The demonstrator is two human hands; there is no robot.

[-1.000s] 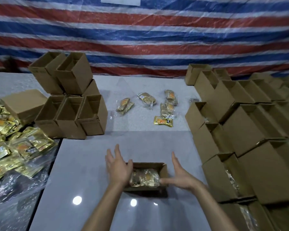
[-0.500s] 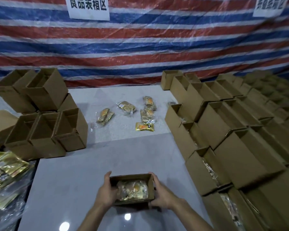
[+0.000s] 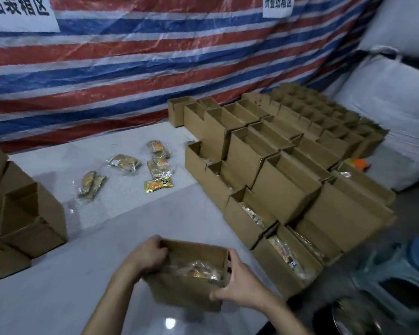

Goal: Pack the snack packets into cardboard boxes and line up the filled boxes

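Observation:
A small open cardboard box [image 3: 186, 290] filled with snack packets [image 3: 198, 270] is lifted off the grey table [image 3: 58, 298] and tilted toward me. My left hand [image 3: 146, 256] grips its left end, fingers curled over the rim. My right hand [image 3: 237, 281] grips its right end. Rows of filled and open boxes [image 3: 276, 180] stand lined up on the right, the nearest one [image 3: 286, 264] just right of my right hand. Several loose snack packets [image 3: 158, 183] lie on the table beyond the held box.
Empty open boxes [image 3: 24, 218] are stacked at the left edge. A striped tarp wall [image 3: 155, 68] with white signs closes the back. White sacks [image 3: 397, 117] stand at the far right. A blue plastic stool [image 3: 402, 279] sits beside the table's right edge.
Both hands closed on the box ends, then lifted and tilted it off the table. My view swung to the right, toward the lined-up boxes.

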